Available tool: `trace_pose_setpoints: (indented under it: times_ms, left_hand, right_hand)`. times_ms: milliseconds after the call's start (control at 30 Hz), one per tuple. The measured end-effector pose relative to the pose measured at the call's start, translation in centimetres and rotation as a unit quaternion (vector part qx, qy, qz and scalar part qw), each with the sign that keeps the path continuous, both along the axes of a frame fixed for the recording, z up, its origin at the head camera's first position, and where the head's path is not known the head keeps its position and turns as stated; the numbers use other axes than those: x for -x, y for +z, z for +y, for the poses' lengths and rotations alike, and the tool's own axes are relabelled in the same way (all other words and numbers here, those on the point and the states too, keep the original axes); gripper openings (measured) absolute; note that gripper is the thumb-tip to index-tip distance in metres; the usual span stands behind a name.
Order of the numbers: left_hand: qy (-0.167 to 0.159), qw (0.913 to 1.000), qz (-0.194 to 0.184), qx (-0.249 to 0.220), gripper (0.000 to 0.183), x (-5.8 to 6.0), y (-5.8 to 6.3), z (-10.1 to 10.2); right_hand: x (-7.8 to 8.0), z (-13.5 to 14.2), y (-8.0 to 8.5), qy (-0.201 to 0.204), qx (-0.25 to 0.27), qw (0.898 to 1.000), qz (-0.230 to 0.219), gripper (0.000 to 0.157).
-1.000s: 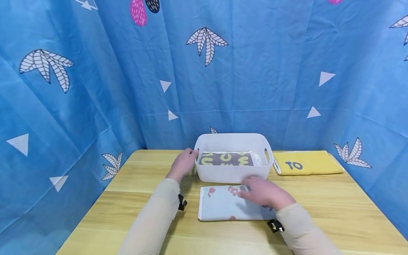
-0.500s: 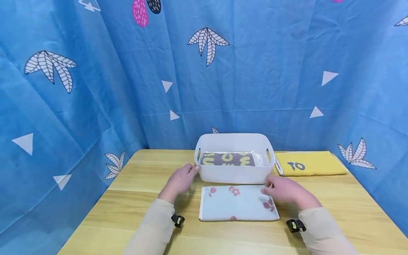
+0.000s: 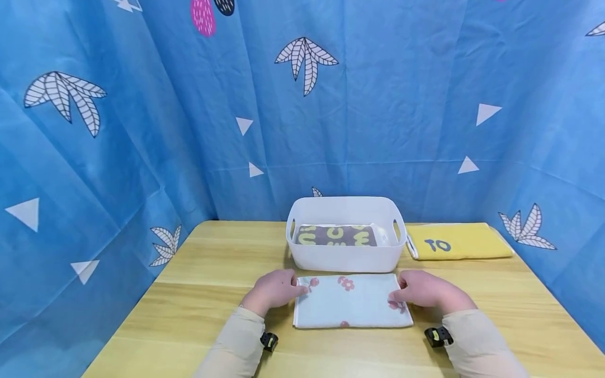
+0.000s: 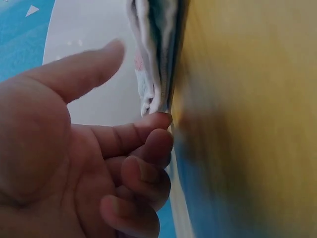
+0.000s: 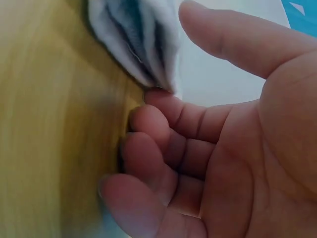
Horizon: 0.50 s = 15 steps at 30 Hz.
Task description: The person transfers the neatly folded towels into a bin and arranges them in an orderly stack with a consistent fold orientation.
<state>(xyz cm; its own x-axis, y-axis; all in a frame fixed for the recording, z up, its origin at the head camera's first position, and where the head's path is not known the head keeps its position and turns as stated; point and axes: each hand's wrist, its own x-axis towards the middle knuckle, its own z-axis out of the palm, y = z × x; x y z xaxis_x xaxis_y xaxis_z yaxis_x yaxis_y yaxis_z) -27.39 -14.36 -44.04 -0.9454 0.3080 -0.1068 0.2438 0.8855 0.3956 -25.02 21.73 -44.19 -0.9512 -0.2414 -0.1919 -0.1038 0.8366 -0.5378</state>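
Note:
A folded pale blue towel (image 3: 347, 307) with pink flowers lies flat on the wooden table. My left hand (image 3: 275, 289) is at its left edge, thumb over the top. In the left wrist view, the index fingertip meets the far corner of the towel's layered edge (image 4: 153, 54), and the thumb stands apart from the fingers. At the opposite edge is my right hand (image 3: 427, 289), its thumb likewise above the cloth. The right wrist view shows bent fingers (image 5: 148, 124) beside the towel's layered end (image 5: 148, 39), the index fingertip at its corner.
Right behind the towel stands a white plastic basket (image 3: 347, 260) with cut-out handles. A folded brown towel (image 3: 331, 236) with yellow letters lies in it. To its right is a folded yellow towel (image 3: 465, 244). A blue patterned curtain (image 3: 387, 105) encloses the table (image 3: 208, 304).
My left hand has come down from the basket's left handle to the towel's left edge. My right hand has shifted right from over the towel to its right edge. Towel and basket have stayed put.

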Motion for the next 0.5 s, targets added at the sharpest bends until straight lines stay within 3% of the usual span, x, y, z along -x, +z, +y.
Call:
trace_pose_setpoints:
  times_ms: [267, 500]
  left_hand:
    - [-0.01, 0.9993, -0.034, 0.013, 0.034, -0.6, 0.0, 0.1]
    - [-0.011, 0.9996, -0.015, 0.019, 0.035, -1.1, 0.2, 0.4]
  right_hand:
    - [-0.1, -0.3, -0.7, -0.031, 0.015, 0.998, -0.049, 0.035]
    - [-0.2, -0.5, -0.4, -0.018, 0.004, 0.999, -0.05, 0.029]
